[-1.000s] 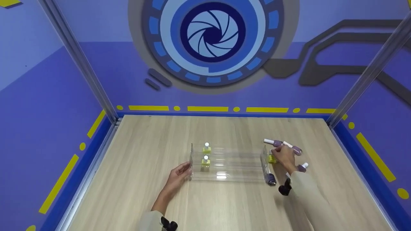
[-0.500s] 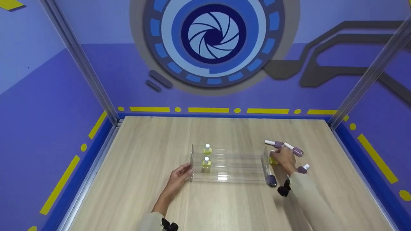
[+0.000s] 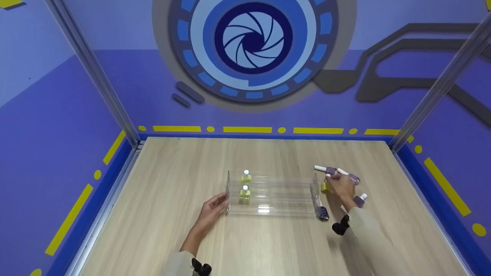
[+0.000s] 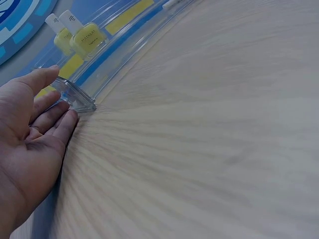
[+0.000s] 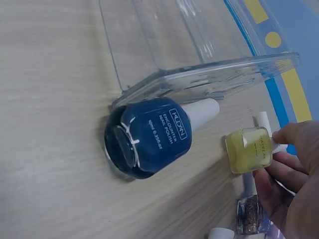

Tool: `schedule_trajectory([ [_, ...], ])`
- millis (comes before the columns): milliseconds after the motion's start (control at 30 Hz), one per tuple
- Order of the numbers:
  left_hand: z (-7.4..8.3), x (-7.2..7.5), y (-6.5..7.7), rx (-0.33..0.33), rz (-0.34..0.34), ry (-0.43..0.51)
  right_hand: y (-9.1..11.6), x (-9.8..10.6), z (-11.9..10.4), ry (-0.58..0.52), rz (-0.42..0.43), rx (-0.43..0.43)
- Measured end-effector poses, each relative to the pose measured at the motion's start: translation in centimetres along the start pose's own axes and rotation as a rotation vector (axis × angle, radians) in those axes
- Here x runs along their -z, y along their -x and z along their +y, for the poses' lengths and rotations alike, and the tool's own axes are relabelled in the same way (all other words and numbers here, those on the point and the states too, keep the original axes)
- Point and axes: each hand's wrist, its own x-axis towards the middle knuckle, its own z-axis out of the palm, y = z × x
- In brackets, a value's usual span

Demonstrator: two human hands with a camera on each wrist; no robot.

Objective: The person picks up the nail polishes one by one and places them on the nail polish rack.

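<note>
A clear acrylic rack [image 3: 263, 209] stands on the table with two yellow nail polish bottles upright at its left end, the front bottle [image 3: 245, 192] and the rear bottle [image 3: 246, 176]. My left hand [image 3: 213, 209] touches the rack's left end panel [image 4: 75, 95], its fingers loosely bent against the outer side. Just beyond the right end panel, my right hand [image 3: 342, 188] pinches a third yellow nail polish bottle [image 5: 249, 150] by its white cap. A dark blue nail polish bottle [image 5: 154, 137] lies on its side against the right end panel, nearer to me.
Around my right hand lie purple nail polish bottles: one behind it [image 3: 330, 170], another with its cap close to the knuckles [image 3: 356, 179]. A dark glittery bottle [image 5: 251, 216] lies below the hand in the right wrist view. Blue walls border the wooden table [image 3: 184, 161].
My right hand and the yellow bottle have shifted slightly away from me and to the right. My left hand keeps its place at the rack, and the view sways a little.
</note>
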Motion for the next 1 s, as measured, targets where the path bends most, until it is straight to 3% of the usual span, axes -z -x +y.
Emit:
schedule_trajectory([
  [400, 0.0, 0.1, 0.1, -0.006, -0.008, -0.003, 0.8, -0.5, 0.1, -0.213, 0.104, 0.069],
  [567, -0.1, 0.1, 0.1, 0.012, 0.000, 0.012, 0.9, -0.6, 0.6, -0.285, 0.109, 0.083],
  [733, -0.1, 0.2, 0.1, 0.034, 0.019, 0.010, 0.9, -0.4, 0.7, -0.318, 0.109, 0.100],
  [1000, -0.1, 0.1, -0.1, 0.017, 0.006, 0.030, 1.3, 0.8, 1.2, -0.317, 0.122, 0.108],
])
